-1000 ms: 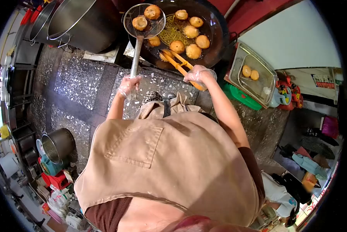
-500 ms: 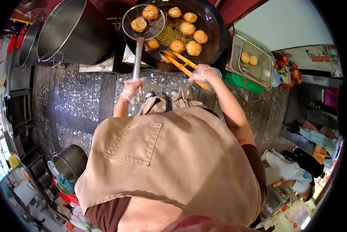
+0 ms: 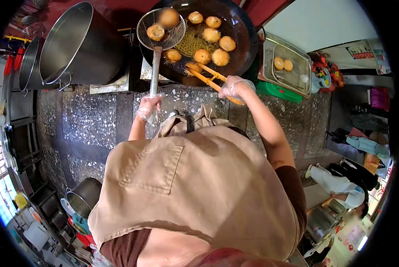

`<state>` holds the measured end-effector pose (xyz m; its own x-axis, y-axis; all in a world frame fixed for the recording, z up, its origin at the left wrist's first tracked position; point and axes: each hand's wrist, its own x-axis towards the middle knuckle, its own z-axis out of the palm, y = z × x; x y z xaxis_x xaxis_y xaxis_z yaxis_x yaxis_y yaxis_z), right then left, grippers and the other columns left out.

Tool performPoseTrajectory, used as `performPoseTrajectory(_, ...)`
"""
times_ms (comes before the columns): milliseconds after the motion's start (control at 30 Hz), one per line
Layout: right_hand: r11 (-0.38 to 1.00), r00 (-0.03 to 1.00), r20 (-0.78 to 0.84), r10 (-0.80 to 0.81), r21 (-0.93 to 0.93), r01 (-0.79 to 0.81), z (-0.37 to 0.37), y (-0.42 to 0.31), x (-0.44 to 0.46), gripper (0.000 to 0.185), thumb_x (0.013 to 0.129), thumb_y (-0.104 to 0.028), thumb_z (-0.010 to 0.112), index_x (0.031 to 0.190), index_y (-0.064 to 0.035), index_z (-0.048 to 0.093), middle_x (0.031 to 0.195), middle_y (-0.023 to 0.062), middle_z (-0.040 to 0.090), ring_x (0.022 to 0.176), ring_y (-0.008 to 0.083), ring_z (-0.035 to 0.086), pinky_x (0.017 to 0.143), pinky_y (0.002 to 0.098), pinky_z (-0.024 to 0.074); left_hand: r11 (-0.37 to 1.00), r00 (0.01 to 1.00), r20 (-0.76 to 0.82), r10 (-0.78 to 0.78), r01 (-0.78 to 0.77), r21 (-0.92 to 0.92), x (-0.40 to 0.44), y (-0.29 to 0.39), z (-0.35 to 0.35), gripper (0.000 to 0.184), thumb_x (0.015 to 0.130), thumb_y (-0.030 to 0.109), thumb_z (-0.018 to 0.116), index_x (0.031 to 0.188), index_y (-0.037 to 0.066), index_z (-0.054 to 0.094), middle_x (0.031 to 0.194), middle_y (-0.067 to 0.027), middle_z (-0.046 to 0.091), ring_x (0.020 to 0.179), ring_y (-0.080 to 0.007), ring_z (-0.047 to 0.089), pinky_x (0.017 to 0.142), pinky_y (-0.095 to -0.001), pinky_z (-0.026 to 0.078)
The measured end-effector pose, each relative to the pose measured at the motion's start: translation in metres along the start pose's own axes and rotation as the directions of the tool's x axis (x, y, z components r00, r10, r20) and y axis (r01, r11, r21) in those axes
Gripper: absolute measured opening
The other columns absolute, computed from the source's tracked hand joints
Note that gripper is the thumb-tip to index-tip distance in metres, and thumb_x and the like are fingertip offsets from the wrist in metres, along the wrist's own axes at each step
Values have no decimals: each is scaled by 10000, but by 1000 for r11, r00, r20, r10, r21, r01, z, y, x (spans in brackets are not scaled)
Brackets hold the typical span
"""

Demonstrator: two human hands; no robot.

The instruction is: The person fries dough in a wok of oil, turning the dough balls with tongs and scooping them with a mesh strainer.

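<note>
Two fried balls (image 3: 155,33) sit in the skimmer (image 3: 156,57), one at eight o'clock in the mesh and the other at one. I see the left hand (image 3: 148,107), gloved in clear plastic, with its fingers closed round the handle. The mesh hangs over the wok (image 3: 248,54) between its nine and ten o'clock.

Seven more balls (image 3: 220,57) lie in the oil: at twelve, one, three, between four and five, six and eight o'clock, with one near the middle. The right hand (image 3: 235,87), gloved likewise, has its fingers wrapped round the tongs (image 3: 208,82). Their tips are slightly apart at the wok's six o'clock, against a browned piece (image 3: 192,67); I cannot tell whether they grip it.

From the person, the tray (image 3: 292,81) is between one and two o'clock, bearing a pair of balls (image 3: 288,65) side by side. Between ten and eleven o'clock stands a large pot (image 3: 104,53).
</note>
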<state>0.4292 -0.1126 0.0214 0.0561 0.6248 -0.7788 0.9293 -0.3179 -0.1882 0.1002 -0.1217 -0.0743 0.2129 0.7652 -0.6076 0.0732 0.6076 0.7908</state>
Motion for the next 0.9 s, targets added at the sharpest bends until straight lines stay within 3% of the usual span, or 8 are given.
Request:
performPoseTrajectory(433, 999, 999, -39, 10, -34, -12, -1, -4, -2, 475, 609, -359, 709, 942, -23, 663, 919, 150, 654, 847, 253, 633, 742, 348, 495, 999, 999, 38, 28, -27, -32, 5, -8, -5, 147, 804, 147, 612, 758, 16, 565, 569, -19, 512, 468, -105, 483, 427, -248, 412)
performPoseTrajectory(500, 996, 996, 47, 76, -49, -74, -3, -5, 1, 554, 581, -377, 719, 1019, -46, 642, 1056, 131, 625, 948, 249, 611, 802, 352, 486, 999, 999, 31, 14, -13, -41, 3, -6, -4, 145, 805, 143, 609, 755, 16, 561, 570, -20, 511, 471, -108, 485, 426, -251, 416)
performPoseTrajectory(700, 998, 998, 55, 28, -51, -25, 0, 0, 9, 541, 601, -383, 711, 1032, -62, 642, 1058, 127, 625, 952, 242, 608, 812, 347, 477, 999, 998, 23, 54, -54, -7, 2, -4, -4, 171, 810, 143, 616, 700, 19, 570, 555, -23, 517, 462, -111, 483, 434, -253, 411)
performPoseTrajectory(733, 1000, 1000, -6, -12, -20, 12, 3, 3, 9, 491, 605, -365, 712, 958, -27, 659, 921, 163, 650, 849, 259, 628, 765, 351, 485, 999, 998, 39, 45, -44, -27, 4, -7, -6, 175, 809, 148, 622, 697, 28, 560, 555, -21, 517, 459, -110, 481, 432, -253, 409)
performPoseTrajectory(900, 1000, 1000, 28, 5, -14, -4, 0, 0, 4, 515, 592, -370, 716, 984, -43, 655, 983, 147, 641, 895, 254, 620, 783, 351, 483, 1000, 1000, 14, 17, -17, -11, 2, -3, -2, 160, 805, 147, 629, 721, 30, 560, 556, -16, 515, 453, -111, 476, 429, -252, 403)
